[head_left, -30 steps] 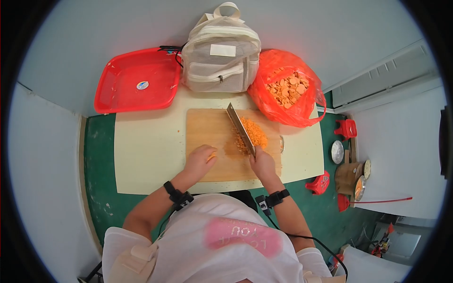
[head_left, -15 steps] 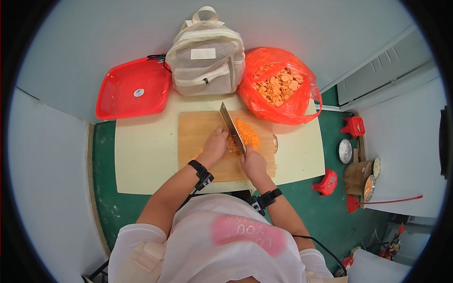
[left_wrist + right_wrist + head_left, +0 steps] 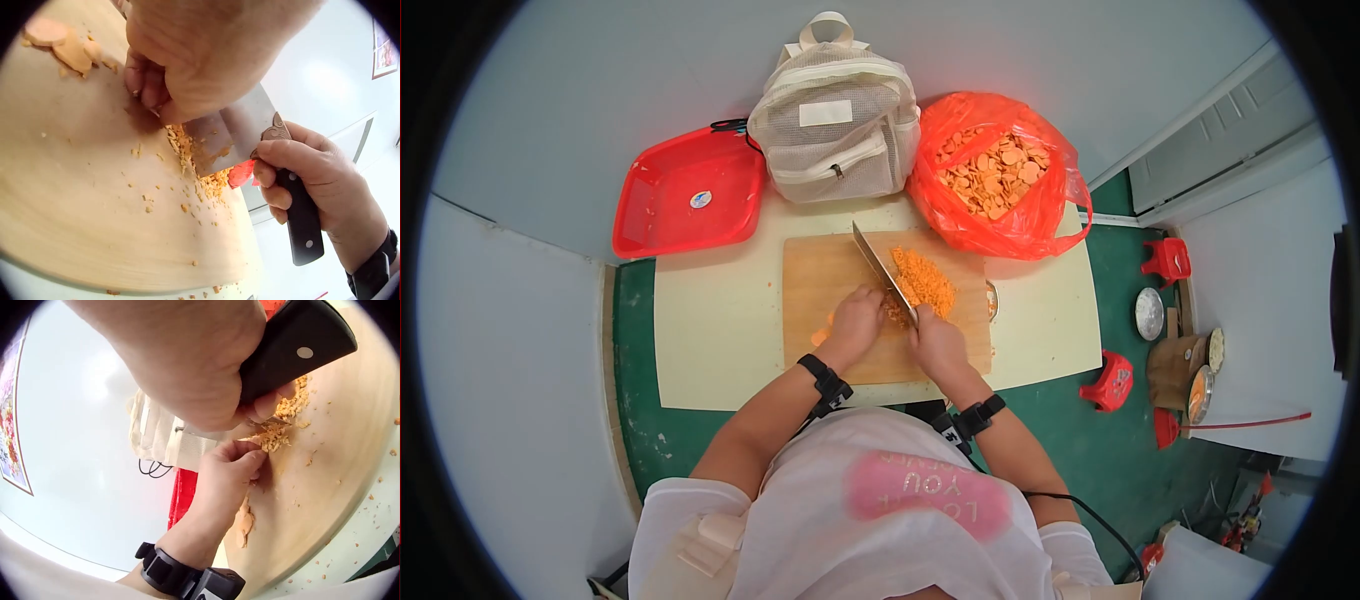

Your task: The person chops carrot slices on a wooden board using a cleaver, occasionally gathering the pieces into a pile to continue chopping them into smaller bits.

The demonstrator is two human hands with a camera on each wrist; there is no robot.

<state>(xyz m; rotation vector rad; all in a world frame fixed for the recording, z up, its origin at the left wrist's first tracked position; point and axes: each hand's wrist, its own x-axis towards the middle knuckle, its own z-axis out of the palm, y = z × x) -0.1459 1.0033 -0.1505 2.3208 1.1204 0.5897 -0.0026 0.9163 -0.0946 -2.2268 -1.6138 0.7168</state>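
Observation:
A wooden cutting board (image 3: pixel 825 290) lies on the pale table (image 3: pixel 710 340). My right hand (image 3: pixel 938 345) grips the black handle (image 3: pixel 301 215) of a cleaver, and its blade (image 3: pixel 883 268) stands edge-down on the board. A heap of finely chopped carrot (image 3: pixel 923 280) lies right of the blade. My left hand (image 3: pixel 855 320) sits against the blade's left side. Its curled fingertips (image 3: pixel 253 457) are bunched on a small clump of carrot shreds (image 3: pixel 274 435). A few carrot slices (image 3: pixel 65 47) lie on the board behind that hand.
A red plastic bag (image 3: pixel 1000 175) full of carrot slices stands at the back right, a mesh backpack (image 3: pixel 837 110) at the back centre, a red tray (image 3: pixel 690 190) at the back left. Small red stools (image 3: pixel 1112 380) and metal bowls (image 3: pixel 1149 313) are on the green floor to the right.
One second ago my left hand was at the board's near left over a carrot slice. It has moved right, up against the blade. The cleaver has stayed on the board.

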